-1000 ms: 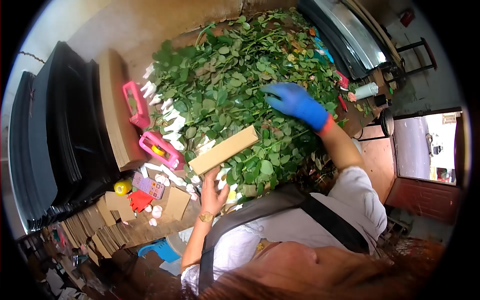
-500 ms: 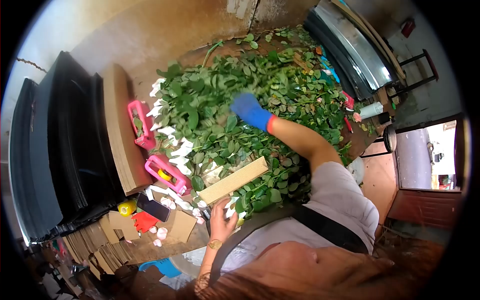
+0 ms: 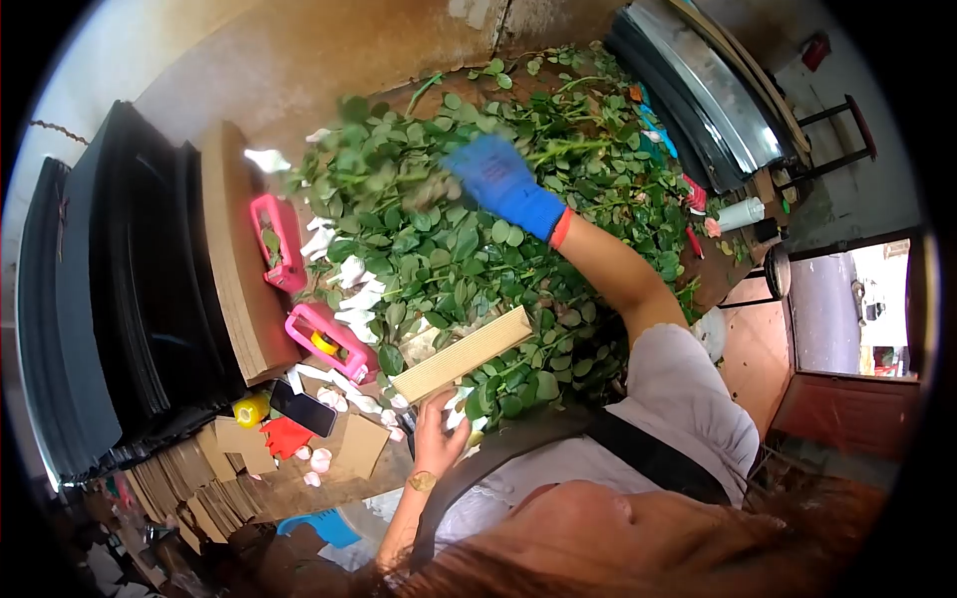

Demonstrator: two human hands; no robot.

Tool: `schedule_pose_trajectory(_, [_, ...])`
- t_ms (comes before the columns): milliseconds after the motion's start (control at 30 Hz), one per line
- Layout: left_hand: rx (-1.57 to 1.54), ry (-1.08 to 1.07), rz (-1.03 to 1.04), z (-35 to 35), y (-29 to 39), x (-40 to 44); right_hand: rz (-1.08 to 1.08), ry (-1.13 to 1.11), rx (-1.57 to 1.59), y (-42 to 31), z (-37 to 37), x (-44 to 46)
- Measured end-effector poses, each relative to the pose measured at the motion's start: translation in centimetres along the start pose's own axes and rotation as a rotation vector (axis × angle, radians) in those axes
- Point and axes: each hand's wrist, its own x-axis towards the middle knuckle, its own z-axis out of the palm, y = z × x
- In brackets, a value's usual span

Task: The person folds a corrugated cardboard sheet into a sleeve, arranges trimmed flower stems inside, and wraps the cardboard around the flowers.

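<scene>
1. Across the table [image 3: 339,490], leafy rose stems [image 3: 439,259] lay beneath the right hand [image 3: 503,184], its blurred fingers unreadable.
2. Left hand [image 3: 437,439]: thumb and fingers stood parted.
3. Lower pink tape dispenser [image 3: 352,366] held yellow tape [image 3: 324,343].

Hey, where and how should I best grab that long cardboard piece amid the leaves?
Probably pinch the long cardboard piece across its narrow width, near the middle, coming from above. It's straight and much longer than wide, slanting with its upper face uncovered; its left end lies close to the bare left hand.
</scene>
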Motion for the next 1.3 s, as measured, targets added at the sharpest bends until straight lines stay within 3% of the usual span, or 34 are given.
schedule_pose_trajectory(167, [-0.023,0.049,0.044,0.1,0.5,0.5,-0.169,-0.101,0.224,-6.7,-7.1,-1.7])
schedule_pose_trajectory(267, [-0.013,0.039,0.026,-0.1,0.4,0.5,0.029,-0.370,0.316,-5.6,-6.4,-6.2])
schedule_pose_trajectory(367, [-0.021,0.033,0.015,-0.1,0.4,0.3,0.143,-0.409,0.273,-1.9,-7.6,-11.0])
schedule_pose_trajectory(433, [-0.011,0.033,0.005,0.0,0.1,0.4,0.099,-0.344,0.211,-1.0,-7.7,-13.2])
schedule_pose_trajectory(600, [-0.035,0.015,-0.039,0.0,0.0,0.4,0.144,-0.390,0.302,-1.9,-9.3,-12.7])
schedule_pose_trajectory(733, [-0.047,0.007,-0.038,-0.1,0.0,0.6,0.098,-0.498,0.055,-2.7,-9.4,-12.6])
schedule_pose_trajectory(867, [-0.107,0.031,-0.031,0.4,-0.9,0.5,0.154,-0.410,0.105,-3.4,-12.2,-12.1])
schedule_pose_trajectory(1000, [-0.178,0.048,-0.034,0.8,-1.8,0.4,0.101,-0.155,0.356,-3.1,-16.7,-12.6])
schedule_pose_trajectory(1100, [-0.115,0.064,0.005,0.7,-1.2,0.5,0.160,-0.180,0.401,-2.8,-17.9,-13.7])
schedule_pose_trajectory(1200, [-0.107,0.079,0.047,0.8,-1.4,0.5,0.142,-0.236,0.387,-2.1,-16.4,-13.3])
schedule_pose_trajectory(1300, [-0.094,0.073,0.050,0.8,-1.1,0.5,0.215,-0.665,0.261,-1.5,-12.8,-10.9])
